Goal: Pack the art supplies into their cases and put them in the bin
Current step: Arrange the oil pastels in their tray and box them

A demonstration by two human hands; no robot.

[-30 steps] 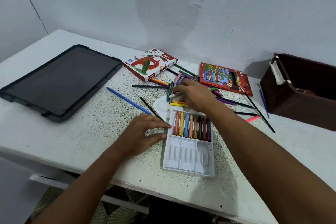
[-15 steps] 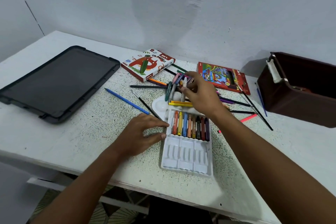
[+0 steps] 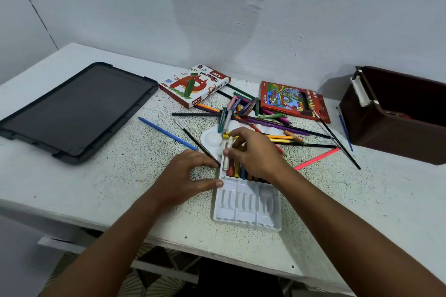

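Note:
A white plastic pastel tray (image 3: 246,210) lies near the table's front edge, its far row holding several oil pastels (image 3: 237,170). My right hand (image 3: 258,152) pinches a white pastel (image 3: 226,154) over the tray's far left slot. My left hand (image 3: 185,176) rests on the table with thumb and fingertips against the tray's left edge. The oil pastels box (image 3: 194,84) and a red pencil box (image 3: 293,101) lie further back. Loose pencils and pastels (image 3: 260,120) are scattered between them. A dark brown bin (image 3: 395,116) stands at the right.
A black bin lid (image 3: 77,111) lies flat at the left. A white paint palette (image 3: 212,140) sits under the loose pencils. A blue pencil (image 3: 166,134), a pink pencil (image 3: 316,159) and black brushes (image 3: 337,140) lie around the tray. The wall rises close behind.
My right hand picked a white pastel out of the loose pile and brought it back toward me, down to the tray's left end. My left hand has stayed against the tray.

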